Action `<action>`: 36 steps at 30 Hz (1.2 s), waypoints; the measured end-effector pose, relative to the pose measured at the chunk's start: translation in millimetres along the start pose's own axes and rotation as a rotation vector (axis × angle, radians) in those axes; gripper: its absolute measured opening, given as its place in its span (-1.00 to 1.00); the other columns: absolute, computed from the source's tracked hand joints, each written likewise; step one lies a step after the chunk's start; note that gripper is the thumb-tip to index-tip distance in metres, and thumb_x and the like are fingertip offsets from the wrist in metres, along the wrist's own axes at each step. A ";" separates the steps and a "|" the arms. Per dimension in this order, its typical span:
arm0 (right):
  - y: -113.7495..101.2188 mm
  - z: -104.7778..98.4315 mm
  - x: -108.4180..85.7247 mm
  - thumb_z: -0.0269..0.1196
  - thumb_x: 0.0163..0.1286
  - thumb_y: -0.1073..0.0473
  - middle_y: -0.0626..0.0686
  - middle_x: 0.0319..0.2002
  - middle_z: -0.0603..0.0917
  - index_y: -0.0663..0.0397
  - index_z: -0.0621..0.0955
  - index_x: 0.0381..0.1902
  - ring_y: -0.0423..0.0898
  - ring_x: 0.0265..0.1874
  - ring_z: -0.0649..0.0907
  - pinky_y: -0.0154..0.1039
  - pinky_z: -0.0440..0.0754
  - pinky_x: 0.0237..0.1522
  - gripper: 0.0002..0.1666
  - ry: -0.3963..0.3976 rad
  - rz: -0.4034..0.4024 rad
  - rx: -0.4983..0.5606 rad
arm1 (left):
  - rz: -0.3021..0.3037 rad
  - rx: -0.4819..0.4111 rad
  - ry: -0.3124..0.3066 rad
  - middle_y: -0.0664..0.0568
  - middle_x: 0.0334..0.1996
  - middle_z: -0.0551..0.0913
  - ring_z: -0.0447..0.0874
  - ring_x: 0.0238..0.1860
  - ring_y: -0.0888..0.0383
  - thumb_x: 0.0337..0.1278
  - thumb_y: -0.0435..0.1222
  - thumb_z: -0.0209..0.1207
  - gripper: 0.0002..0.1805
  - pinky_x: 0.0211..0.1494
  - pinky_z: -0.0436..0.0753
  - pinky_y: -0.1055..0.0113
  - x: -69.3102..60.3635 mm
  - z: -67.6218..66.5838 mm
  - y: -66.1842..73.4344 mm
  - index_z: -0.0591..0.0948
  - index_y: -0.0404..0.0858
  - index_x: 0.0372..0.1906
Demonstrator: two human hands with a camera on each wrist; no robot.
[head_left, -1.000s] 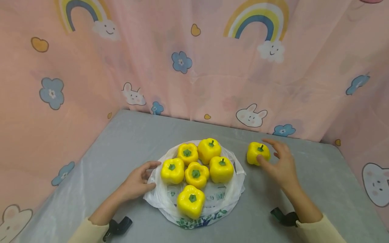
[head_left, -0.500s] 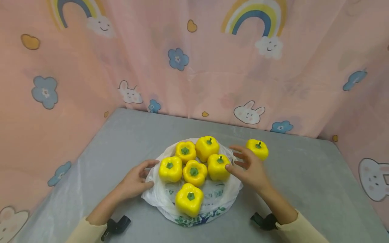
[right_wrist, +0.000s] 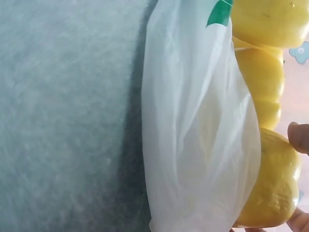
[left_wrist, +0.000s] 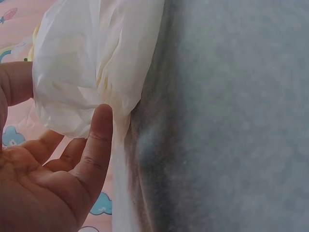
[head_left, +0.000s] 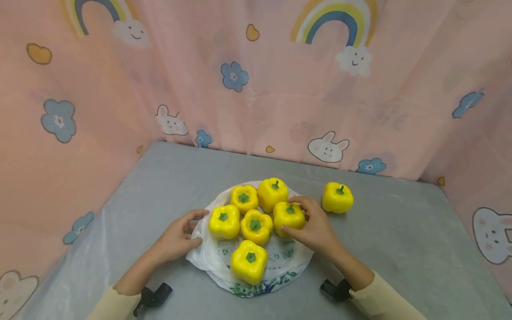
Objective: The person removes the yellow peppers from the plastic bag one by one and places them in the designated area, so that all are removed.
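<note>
A white plastic bag (head_left: pixel 205 261) lies spread with its mouth up, several yellow bell peppers (head_left: pixel 224 222) with green stems inside. At the right of the bag, my right hand (head_left: pixel 318 229) grips one bell pepper (head_left: pixel 287 218), thumb on the near side and fingers round the far side. In the right wrist view that bell pepper (right_wrist: pixel 273 188) shows above the bag's side, the thumb (right_wrist: pixel 300 137) against it. My left hand (head_left: pixel 176 240) rests at the bag's left edge. Its fingers touch the crumpled plastic (left_wrist: pixel 72 72) in the left wrist view, thumb tip hidden.
Another yellow bell pepper (head_left: pixel 338 198) stands on the grey table (head_left: pixel 400 231), right of the bag and beyond my right hand. A pink patterned curtain (head_left: pixel 276 102) encloses the table's back and sides. Dark camera mounts (head_left: pixel 156 295) hang at both wrists.
My right hand has left the bell pepper standing outside the bag, moved left, and taken hold of the one at the bag's right side. My left hand has stayed at the bag's edge.
</note>
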State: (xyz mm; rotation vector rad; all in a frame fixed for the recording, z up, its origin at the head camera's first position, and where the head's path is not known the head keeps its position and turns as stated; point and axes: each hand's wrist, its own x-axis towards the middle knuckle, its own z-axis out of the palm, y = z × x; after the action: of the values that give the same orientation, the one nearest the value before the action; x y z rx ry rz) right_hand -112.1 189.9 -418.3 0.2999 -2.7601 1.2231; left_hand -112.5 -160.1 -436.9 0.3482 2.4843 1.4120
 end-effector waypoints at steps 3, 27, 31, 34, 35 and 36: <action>-0.1 1.8 1.7 0.52 -0.07 0.08 0.19 0.17 0.50 0.00 0.51 0.10 0.12 0.07 0.53 0.13 0.57 0.04 -0.27 -0.001 -0.013 -0.015 | 0.007 0.016 0.005 -0.26 0.29 0.41 0.64 -0.05 -0.02 -0.06 -0.51 0.19 -0.31 -0.29 0.66 0.41 1.0 -1.3 0.7 0.39 -0.17 0.30; -20.2 -54.0 3.8 0.46 0.01 0.22 0.13 0.08 0.54 0.07 0.52 0.09 0.08 0.01 0.52 0.04 0.63 -0.03 -0.37 0.142 -0.076 0.036 | -0.004 0.020 0.015 -0.24 0.29 0.42 0.64 -0.05 0.01 -0.07 -0.50 0.19 -0.31 -0.26 0.66 0.40 0.9 -4.1 3.4 0.40 -0.16 0.29; -21.2 -77.1 -2.4 0.44 0.03 0.25 0.12 0.11 0.53 0.09 0.49 0.13 -0.07 -0.02 0.47 -0.41 0.54 -0.04 -0.34 0.203 -0.084 -0.003 | -0.002 0.008 0.008 -0.25 0.28 0.42 0.64 -0.08 0.03 -0.06 -0.51 0.19 -0.31 -0.26 0.65 0.41 1.1 -2.8 2.4 0.41 -0.16 0.29; -19.5 -95.0 -8.3 0.42 0.05 0.27 0.12 0.15 0.53 0.08 0.48 0.18 -0.23 -0.03 0.45 -0.63 0.39 -0.07 -0.31 0.259 -0.075 -0.014 | 0.000 0.004 0.008 -0.25 0.27 0.43 0.63 -0.09 0.04 -0.06 -0.51 0.19 -0.32 -0.24 0.66 0.40 1.6 -2.0 2.1 0.41 -0.16 0.29; -17.8 -100.6 -10.0 0.42 0.05 0.27 0.13 0.16 0.52 0.07 0.48 0.19 -0.28 -0.04 0.43 -0.66 0.37 -0.08 -0.30 0.282 -0.068 -0.024 | 0.001 0.005 0.007 -0.25 0.27 0.44 0.63 -0.09 0.04 -0.06 -0.51 0.19 -0.32 -0.22 0.66 0.40 1.8 -1.7 2.1 0.41 -0.16 0.29; -15.6 -105.9 -11.7 0.42 0.04 0.26 0.13 0.16 0.52 0.06 0.48 0.20 -0.34 -0.04 0.42 -0.68 0.35 -0.09 -0.30 0.304 -0.059 -0.040 | 0.008 0.001 0.004 -0.26 0.26 0.44 0.63 -0.08 0.03 -0.06 -0.51 0.19 -0.32 -0.21 0.66 0.39 2.0 -1.8 2.2 0.41 -0.17 0.29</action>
State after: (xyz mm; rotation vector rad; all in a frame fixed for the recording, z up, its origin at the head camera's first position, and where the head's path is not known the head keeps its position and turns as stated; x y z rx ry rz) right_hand -95.3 259.8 -338.2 0.1728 -2.4944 1.0953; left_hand -114.8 -159.8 -434.4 0.3557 2.4892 1.4163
